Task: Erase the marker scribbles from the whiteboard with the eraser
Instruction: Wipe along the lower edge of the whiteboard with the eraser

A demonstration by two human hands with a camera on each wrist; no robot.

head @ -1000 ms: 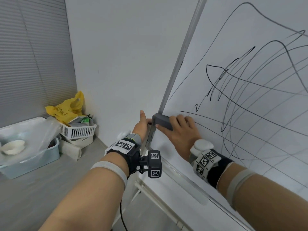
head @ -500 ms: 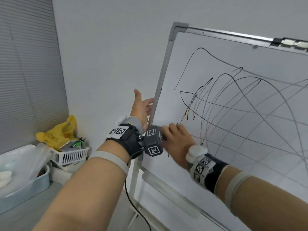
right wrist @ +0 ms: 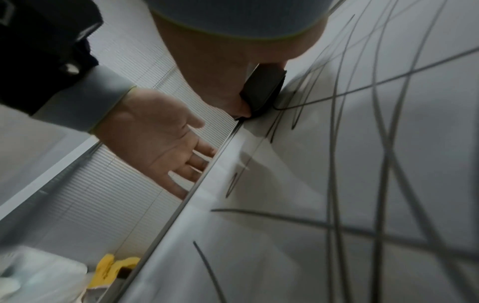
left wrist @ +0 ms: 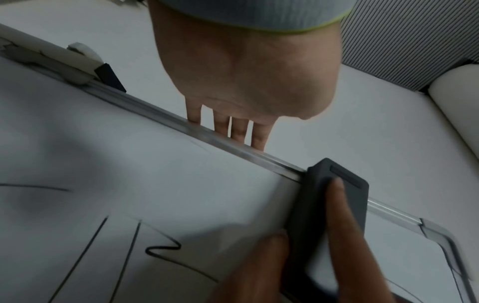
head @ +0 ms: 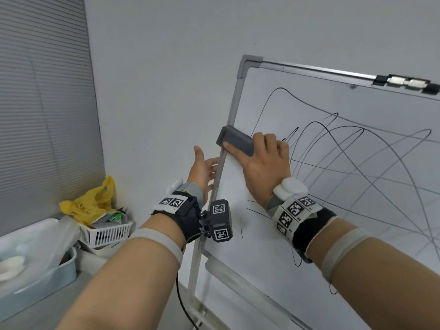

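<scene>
The whiteboard (head: 238,236) stands tilted on its stand, covered with black marker scribbles (head: 345,163). My right hand (head: 266,163) grips the dark grey eraser (head: 234,140) and presses it flat on the board at the left frame, a little below the top corner. The left wrist view shows the eraser (left wrist: 337,196) overlapping the metal frame, with my right fingers (left wrist: 344,235) along its back. My left hand (head: 202,170) is open beside the left frame, its straight fingers (left wrist: 238,131) reaching behind the edge. The strip of board below the eraser is mostly white, with a few short marks left.
On the floor at left stand a white basket (head: 104,232) with a yellow bag (head: 90,206) and a pale blue tub (head: 35,275). Blinds (head: 42,115) cover the left wall. A pen tray (head: 238,277) runs along the board's bottom, and a clip (head: 407,83) sits on its top edge.
My right hand has slid the eraser up along the board's left edge, and lines there are gone. My left hand has risen along the frame. The head view has tilted up.
</scene>
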